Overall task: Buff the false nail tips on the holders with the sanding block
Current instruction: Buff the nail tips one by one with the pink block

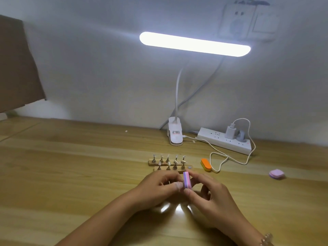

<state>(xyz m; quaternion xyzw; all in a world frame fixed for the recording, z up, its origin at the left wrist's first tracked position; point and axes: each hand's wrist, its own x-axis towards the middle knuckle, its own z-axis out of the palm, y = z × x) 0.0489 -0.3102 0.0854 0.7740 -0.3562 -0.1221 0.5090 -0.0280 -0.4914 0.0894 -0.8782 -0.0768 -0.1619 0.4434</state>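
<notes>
Centrally, right hand (pixel 209 190) pinches sanding block (pixel 187 181); left hand (pixel 159 187) curled beside it, contents hidden, grip unclear.

Wooden table (pixel 71 166) set against a pale wall, lit by a clip lamp.
The lamp's bar (pixel 194 44) glows at twelve o'clock, and its clip (pixel 174 133) stands on the table below. A white power strip (pixel 213 139) lies at three o'clock from the clip and carries a white charger (pixel 230 131) and a grey plug (pixel 241 135). A white cable (pixel 237 161) loops over the table at the strip's six o'clock. An orange block (pixel 205 164) sits just beside the loop, at its nine o'clock. A pink pad (pixel 276 174) lies well apart at the block's three o'clock. A brown box (pixel 16 64) stands at ten o'clock, and a wall socket (pixel 248 20) shows at one o'clock.
</notes>
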